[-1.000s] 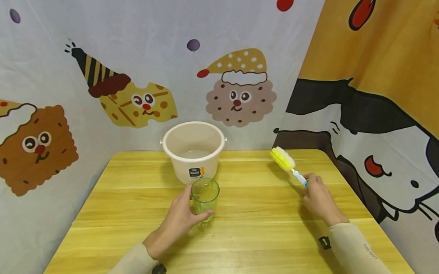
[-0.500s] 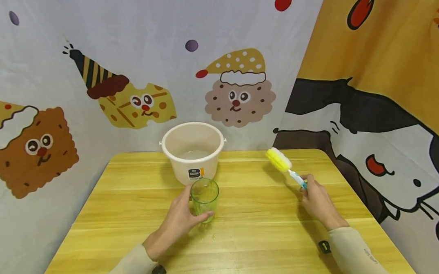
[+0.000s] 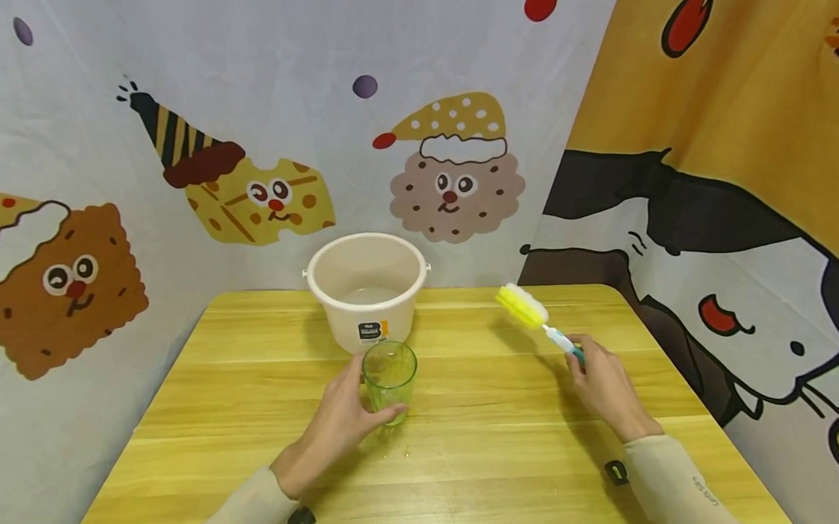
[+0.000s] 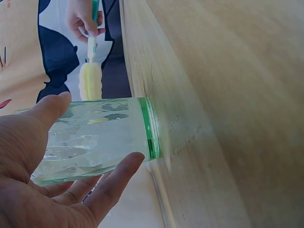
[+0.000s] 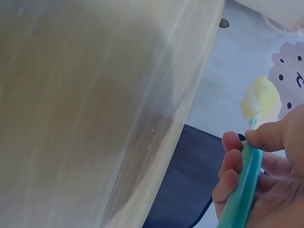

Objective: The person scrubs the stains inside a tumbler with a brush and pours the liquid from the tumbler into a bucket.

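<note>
Green tumbler (image 3: 391, 390), see-through, with a smooth round rim and gently rippled walls, is held upright near the middle of the tabletop (image 3: 491, 454), just in front of a bucket (image 3: 341, 320). The left hand (image 3: 348, 402) has its grip curved around it, thumb on one side and fingers on the other. Whether the tumbler is glass or plastic, and whether its base touches the wood-grained surface, is hard to tell; droplets (image 4: 183, 142) lie near it.

The right hand (image 3: 603, 371), toward the right edge, has its grip wrapped around the handle of a sponge brush (image 3: 523, 306). The brush's soft, lobed head is yellow and white, on a pale neck and smooth teal handle; it is tilted above the tabletop, pointing toward the back edge. Fingers cover part of the handle.

The cream bucket, round and tapered, stands by the back edge, left of centre. Something pale shines inside; liquid or bare bottom cannot be made out. Its black and orange label (image 3: 373, 331) has lettering too small to read. Lettering on the right sleeve (image 3: 675, 473) is also unclear, and both forearms are cut off by the frame.
</note>
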Action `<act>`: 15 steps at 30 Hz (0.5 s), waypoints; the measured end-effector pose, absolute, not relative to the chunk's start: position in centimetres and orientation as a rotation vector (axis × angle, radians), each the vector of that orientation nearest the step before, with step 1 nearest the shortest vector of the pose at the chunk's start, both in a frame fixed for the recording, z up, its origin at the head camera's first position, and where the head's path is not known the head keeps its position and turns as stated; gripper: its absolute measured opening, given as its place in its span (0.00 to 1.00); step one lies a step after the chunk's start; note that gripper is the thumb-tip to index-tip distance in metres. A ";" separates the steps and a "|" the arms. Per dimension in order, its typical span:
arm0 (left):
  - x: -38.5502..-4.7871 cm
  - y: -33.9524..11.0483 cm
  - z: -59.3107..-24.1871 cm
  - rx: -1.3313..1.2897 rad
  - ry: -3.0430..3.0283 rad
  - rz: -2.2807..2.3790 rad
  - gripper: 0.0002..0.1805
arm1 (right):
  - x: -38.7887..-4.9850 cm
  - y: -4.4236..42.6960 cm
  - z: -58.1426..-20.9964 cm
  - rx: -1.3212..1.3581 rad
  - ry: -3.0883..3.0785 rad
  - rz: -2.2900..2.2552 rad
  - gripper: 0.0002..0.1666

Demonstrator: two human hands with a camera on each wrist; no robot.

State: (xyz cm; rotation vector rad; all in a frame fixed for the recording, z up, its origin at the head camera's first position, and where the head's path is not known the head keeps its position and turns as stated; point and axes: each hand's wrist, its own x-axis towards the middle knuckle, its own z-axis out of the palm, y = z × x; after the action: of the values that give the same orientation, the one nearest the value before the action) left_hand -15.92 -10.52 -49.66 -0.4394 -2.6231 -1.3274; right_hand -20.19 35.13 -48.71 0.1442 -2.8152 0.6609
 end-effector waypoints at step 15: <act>-15.9 -10.6 -49.7 -0.416 -2.638 -1.373 0.60 | -20.4 34.5 -48.7 0.213 -2.737 0.624 0.16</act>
State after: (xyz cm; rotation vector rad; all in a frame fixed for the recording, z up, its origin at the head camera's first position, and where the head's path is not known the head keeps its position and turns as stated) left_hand -15.88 -10.58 -49.71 -0.4160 -2.6381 -1.3732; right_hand -20.37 34.45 -48.70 0.2133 -2.7373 0.6245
